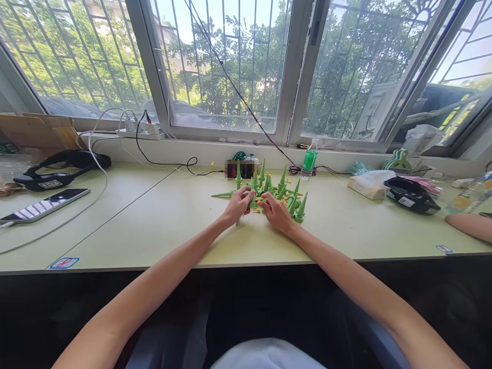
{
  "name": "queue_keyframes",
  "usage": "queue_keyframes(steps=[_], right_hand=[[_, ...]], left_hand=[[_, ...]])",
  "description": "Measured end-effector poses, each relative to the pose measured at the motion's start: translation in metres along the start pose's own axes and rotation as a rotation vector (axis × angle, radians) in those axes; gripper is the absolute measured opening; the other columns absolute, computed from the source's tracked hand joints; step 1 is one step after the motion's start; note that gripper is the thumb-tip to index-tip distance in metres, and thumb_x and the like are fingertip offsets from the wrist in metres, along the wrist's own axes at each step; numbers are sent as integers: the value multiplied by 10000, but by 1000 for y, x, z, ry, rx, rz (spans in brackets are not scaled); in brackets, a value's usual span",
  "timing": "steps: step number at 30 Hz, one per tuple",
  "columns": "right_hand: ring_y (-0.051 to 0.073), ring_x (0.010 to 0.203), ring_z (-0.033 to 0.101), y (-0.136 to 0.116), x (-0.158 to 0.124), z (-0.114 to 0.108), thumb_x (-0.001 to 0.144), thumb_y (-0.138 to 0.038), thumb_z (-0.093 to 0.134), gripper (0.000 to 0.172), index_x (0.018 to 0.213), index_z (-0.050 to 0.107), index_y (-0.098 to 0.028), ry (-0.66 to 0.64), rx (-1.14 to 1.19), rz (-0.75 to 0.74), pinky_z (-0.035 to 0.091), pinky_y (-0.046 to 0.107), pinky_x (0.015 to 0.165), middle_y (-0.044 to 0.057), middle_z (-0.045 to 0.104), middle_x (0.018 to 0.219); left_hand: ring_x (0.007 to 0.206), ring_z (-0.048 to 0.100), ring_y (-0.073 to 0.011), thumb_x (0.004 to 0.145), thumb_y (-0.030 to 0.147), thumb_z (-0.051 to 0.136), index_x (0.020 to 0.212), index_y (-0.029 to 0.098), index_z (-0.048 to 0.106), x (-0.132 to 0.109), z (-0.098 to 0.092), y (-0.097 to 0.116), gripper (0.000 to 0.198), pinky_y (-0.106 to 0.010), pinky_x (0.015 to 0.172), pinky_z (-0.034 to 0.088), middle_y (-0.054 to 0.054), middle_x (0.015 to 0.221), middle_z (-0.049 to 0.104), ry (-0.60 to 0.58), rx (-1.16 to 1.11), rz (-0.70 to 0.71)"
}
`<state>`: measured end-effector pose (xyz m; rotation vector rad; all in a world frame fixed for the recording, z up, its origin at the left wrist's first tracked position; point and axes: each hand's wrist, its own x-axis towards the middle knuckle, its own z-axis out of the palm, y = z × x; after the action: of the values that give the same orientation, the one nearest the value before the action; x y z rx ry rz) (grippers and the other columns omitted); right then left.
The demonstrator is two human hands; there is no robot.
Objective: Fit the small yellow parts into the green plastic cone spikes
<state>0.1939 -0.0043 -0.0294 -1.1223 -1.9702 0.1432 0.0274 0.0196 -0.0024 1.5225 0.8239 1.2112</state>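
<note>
Several green cone-shaped spikes [292, 201] with small yellow parts [259, 201] stand and lie in a cluster on the pale table [161, 220]. My left hand [239, 204] is closed around one green spike at the cluster's left edge. My right hand [277, 212] rests beside it, fingers curled onto the same spot among the spikes and yellow parts. What the right fingers pinch is hidden.
A phone [42, 205] and black strap [57, 169] lie at the left, with a power strip and cables [142, 130] on the sill. A green bottle [308, 161], tissue pack [369, 184] and black pouch [411, 197] sit at the right. Another person's arm [469, 225] rests far right.
</note>
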Motion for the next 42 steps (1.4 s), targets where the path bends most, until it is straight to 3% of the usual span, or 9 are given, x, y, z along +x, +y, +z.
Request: queue_keyframes(steps=[8,17,21,26,31,34,42], right_hand=[[137,507,430,-2,0,0,1032,-416,307,346,803,470,-214,27,-114,50,233,247,549,-12,503,600],[141,490,415,0,1,2,1022,-384,279,432,700,503,-203,53,-192,91,219,276,550,18,512,559],[140,490,426,-4,2,1,1023,-404,304,418,718,510,-205,79,-147,117,233,265,541,10,525,562],[141,561,531,-7,1,0,1001,-431,422,277,991,566,-194,116,-20,70,321,235,585,12,639,718],[169,697,615,-5,0,1,995,-389,463,276,1140,577,-184,73,18,-8,394,250,674,61,695,885],[184,767,619,-2,1,1,1001,-367,449,256,1114,590,-185,51,20,-40,403,256,703,69,689,893],[158,705,530,2,0,0,1019,-350,385,250,910,552,-199,5,-9,-82,366,241,669,36,614,810]], left_hand=[[443,323,-48,797,552,655,868,202,500,-5,3,1,390,-182,367,297,65,629,434,-65,106,85],[574,426,-81,826,462,633,830,179,563,-8,7,2,292,-188,504,350,18,674,532,-49,312,278],[517,400,-69,806,492,654,823,181,539,-8,9,4,333,-189,439,327,26,662,507,-54,215,179],[427,328,-51,801,510,663,809,173,542,-4,6,4,358,-195,349,283,49,600,426,-17,87,8],[421,333,-51,764,490,708,816,153,586,-1,3,3,362,-189,344,289,50,560,417,34,-41,-85],[411,332,-47,746,486,726,796,144,592,-1,3,4,371,-188,339,278,47,546,426,39,-80,-113],[419,320,-45,729,534,731,819,150,617,-2,0,3,411,-190,343,270,44,567,449,-15,-30,-74]])
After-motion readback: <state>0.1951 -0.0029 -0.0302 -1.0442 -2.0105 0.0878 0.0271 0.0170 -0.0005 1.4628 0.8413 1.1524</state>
